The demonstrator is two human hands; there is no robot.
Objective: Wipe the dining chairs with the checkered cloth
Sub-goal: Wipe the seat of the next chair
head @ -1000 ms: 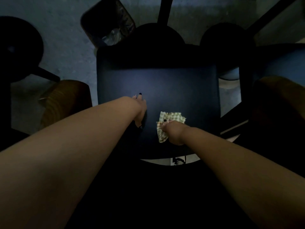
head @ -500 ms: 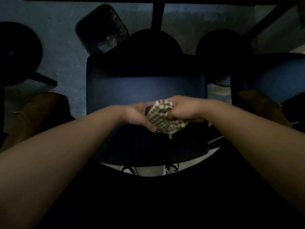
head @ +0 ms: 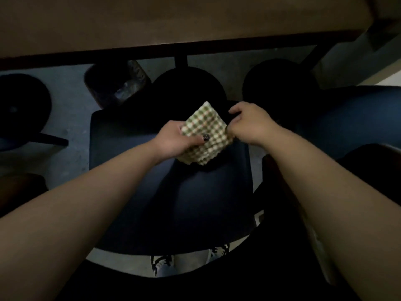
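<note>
Dim room, grey floor (head: 65,170). Nearest: patterned shoes (head: 161,262) under chair's near edge. Dark blue chair seat (head: 195,203) below both forearms. Above seat's far half: left hand (head: 176,139) grips checkered cloth (head: 205,134), thumb pinning it on top, cloth off seat. Right hand (head: 249,123) just beside cloth's right edge, fingers curled; whether it pinches cloth, cannot tell. Farther: bin (head: 117,83), brown tabletop (head: 173,20). Likely refolding: present clean face, flatten pad, then wipe edge to edge. No legible writing.

Chair seat (head: 195,203) nr side open; table edge (head: 195,47) prob. blocks beyond.
</note>
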